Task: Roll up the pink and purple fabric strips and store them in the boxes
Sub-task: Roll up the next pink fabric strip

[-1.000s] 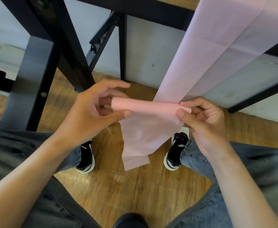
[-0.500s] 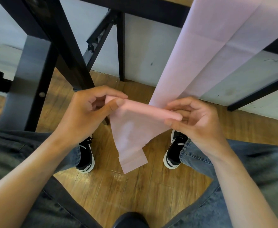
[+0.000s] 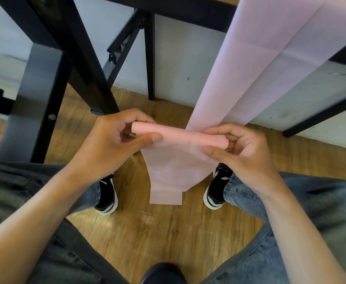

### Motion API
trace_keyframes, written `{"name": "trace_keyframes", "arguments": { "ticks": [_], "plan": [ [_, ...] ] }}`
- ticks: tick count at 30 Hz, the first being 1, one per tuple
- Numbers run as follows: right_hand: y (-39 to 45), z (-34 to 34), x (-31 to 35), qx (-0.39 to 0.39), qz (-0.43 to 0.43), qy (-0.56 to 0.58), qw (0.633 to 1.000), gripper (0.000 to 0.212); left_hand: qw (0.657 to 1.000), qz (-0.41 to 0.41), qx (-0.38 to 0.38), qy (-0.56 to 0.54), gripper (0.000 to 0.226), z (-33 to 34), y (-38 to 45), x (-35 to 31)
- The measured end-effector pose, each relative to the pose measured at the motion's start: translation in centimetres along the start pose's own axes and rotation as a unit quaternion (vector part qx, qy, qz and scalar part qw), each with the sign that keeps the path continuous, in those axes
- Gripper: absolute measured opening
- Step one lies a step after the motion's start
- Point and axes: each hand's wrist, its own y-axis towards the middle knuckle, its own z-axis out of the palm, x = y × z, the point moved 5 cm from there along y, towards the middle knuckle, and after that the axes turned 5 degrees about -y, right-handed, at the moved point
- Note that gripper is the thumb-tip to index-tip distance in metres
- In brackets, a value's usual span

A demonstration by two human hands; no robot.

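A long pink fabric strip (image 3: 247,64) hangs down from the table edge at the upper right. Its lower part is wound into a small roll (image 3: 180,136) held level between both hands above the floor. My left hand (image 3: 110,144) pinches the roll's left end with thumb and fingers. My right hand (image 3: 243,152) grips the right end. A loose tail of the strip (image 3: 174,177) dangles below the roll, between my shoes. No purple strip or box is in view.
Black table legs (image 3: 82,64) and a folding brace (image 3: 127,39) stand at the left and centre back. A white wall (image 3: 184,64) runs behind. Wooden floor (image 3: 157,232) lies below, with my two black shoes and jeans-clad knees at either side.
The hands have turned the fold into a thicker roll and levelled it. The hanging tail has swung slightly right and looks shorter.
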Motion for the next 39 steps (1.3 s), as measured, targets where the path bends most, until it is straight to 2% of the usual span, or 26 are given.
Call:
{"name": "trace_keyframes", "arguments": {
  "ticks": [4,9,14,17,20,23,25,28,31,35,37,39],
  "plan": [
    [-0.2,0.0,-0.1,-0.002,0.009,-0.024,1.000,0.019,1.000,0.012,0.017,-0.014,0.039,0.2,0.0,0.0],
    [-0.1,-0.2,0.0,-0.011,-0.008,-0.033,0.999,0.015,0.999,0.012,0.015,-0.040,0.031,0.5,-0.1,-0.2],
    [-0.3,0.1,0.4,0.020,-0.036,-0.058,0.997,0.030,1.000,0.007,0.013,0.009,0.022,0.9,-0.1,0.0],
    [-0.4,-0.1,0.6,-0.005,-0.047,-0.071,0.996,0.024,0.999,-0.001,0.024,-0.023,0.025,1.0,-0.1,0.2],
    [-0.4,-0.3,0.3,-0.026,-0.037,-0.070,0.997,0.012,0.998,0.008,0.043,-0.045,0.044,1.0,-0.1,0.1],
    [-0.5,-0.2,0.1,-0.021,-0.037,-0.064,0.997,0.011,0.998,0.013,0.034,-0.046,0.034,1.1,-0.1,0.0],
    [-0.4,-0.1,0.3,-0.015,-0.041,-0.052,0.998,0.015,0.999,0.011,0.028,-0.032,0.028,1.2,-0.1,-0.1],
    [-0.4,0.0,0.5,0.001,-0.052,-0.055,0.997,0.032,0.999,0.010,0.028,-0.018,0.024,1.3,0.0,0.0],
    [-0.5,-0.1,0.4,-0.008,-0.044,-0.071,0.996,0.024,0.999,0.007,0.028,-0.036,0.025,1.1,0.0,0.2],
    [-0.4,-0.3,0.5,-0.024,-0.052,-0.077,0.995,0.004,0.996,0.014,0.045,-0.072,0.039,1.3,-0.1,-0.1],
    [-0.4,-0.3,0.6,-0.019,-0.053,-0.082,0.995,0.010,0.996,0.017,0.042,-0.072,0.035,1.2,-0.1,-0.1],
    [-0.4,-0.1,0.6,-0.007,-0.048,-0.069,0.996,0.008,0.997,0.014,0.043,-0.067,0.031,1.2,-0.1,-0.1]
  ]
}}
